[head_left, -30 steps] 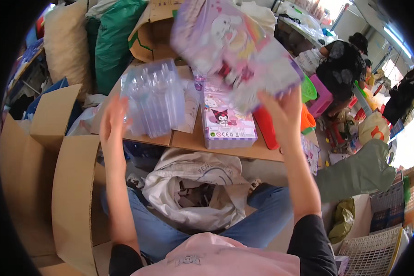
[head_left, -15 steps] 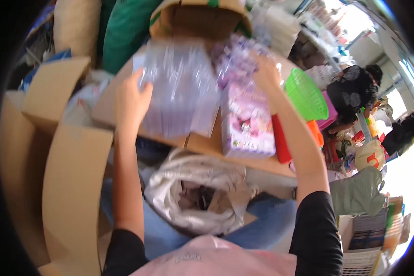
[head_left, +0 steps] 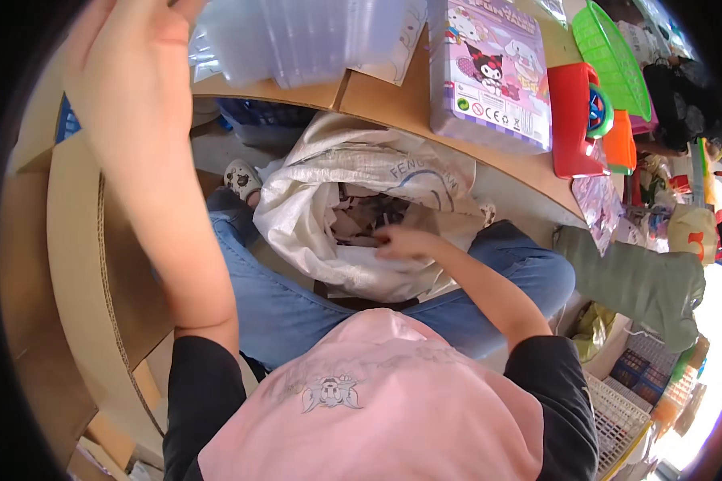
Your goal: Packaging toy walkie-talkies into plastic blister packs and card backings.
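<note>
My left hand (head_left: 140,72) is raised large at the upper left, beside a stack of clear plastic trays (head_left: 305,40). Its fingers run out past the top edge, so their grip is hidden. Low over the mouth of a white woven sack (head_left: 297,188) is my right hand (head_left: 409,243), slightly blurred, its fingers reaching loosely toward the opening with nothing visible in them. Inside the sack lie torn scraps (head_left: 357,220), brownish and dark. On the table edge stands a purple cartoon-printed box (head_left: 493,80), to the right of the trays.
Right of the box are a red plastic piece (head_left: 571,132), an orange piece (head_left: 622,140) and a green basket (head_left: 614,56). Cardboard boxes (head_left: 76,264) stand close on my left. A grey-green bag (head_left: 634,276) and a white crate (head_left: 618,421) are on the right.
My right hand has come from the purple wrapping on the table down to the sack. My left hand has shifted up and left off the trays. The view has tilted down.
</note>
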`<act>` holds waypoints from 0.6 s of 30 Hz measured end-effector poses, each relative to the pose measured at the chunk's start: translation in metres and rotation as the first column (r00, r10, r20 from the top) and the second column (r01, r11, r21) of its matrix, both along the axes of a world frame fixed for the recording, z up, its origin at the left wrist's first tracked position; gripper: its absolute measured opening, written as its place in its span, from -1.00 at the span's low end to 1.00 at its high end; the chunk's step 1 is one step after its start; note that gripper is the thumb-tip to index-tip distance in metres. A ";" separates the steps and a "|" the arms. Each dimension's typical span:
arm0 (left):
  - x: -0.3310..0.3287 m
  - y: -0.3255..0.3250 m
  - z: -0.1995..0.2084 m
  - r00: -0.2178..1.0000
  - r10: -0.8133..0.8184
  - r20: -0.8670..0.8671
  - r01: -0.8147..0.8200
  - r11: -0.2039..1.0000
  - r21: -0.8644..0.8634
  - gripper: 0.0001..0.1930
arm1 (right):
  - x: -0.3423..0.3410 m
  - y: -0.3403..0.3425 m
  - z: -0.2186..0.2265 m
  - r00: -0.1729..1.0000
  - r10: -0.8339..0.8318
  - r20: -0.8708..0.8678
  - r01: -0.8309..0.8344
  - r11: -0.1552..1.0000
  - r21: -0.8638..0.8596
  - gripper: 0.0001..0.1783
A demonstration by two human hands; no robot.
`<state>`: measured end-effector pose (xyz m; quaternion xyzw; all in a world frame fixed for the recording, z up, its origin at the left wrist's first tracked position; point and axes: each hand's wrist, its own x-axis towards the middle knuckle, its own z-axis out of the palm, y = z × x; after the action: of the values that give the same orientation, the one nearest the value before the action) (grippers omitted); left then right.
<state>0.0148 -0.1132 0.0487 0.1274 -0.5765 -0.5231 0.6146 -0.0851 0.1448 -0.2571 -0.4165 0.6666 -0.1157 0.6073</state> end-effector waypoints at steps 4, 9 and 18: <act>0.019 0.002 -0.024 0.840 -0.538 -0.072 0.543 0.826 0.153 -0.44 | 0.000 -0.034 -0.078 0.417 -0.850 0.321 0.707 0.526 0.473 -0.38; 0.045 -0.026 -0.015 0.539 -0.774 -0.332 0.835 0.440 0.332 -0.30 | 0.003 -0.069 -0.104 0.114 -0.914 0.389 0.837 0.299 0.458 -0.39; 0.019 -0.063 -0.049 0.189 -0.734 -0.653 0.979 0.091 0.181 -0.35 | -0.041 -0.085 -0.164 -0.123 -0.760 0.638 0.866 0.231 0.443 -0.38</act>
<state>0.0334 -0.1758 -0.0008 -0.1793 -0.2034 -0.9415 0.2001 -0.1263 0.0596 -0.4211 0.1478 0.4308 -0.6696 0.5867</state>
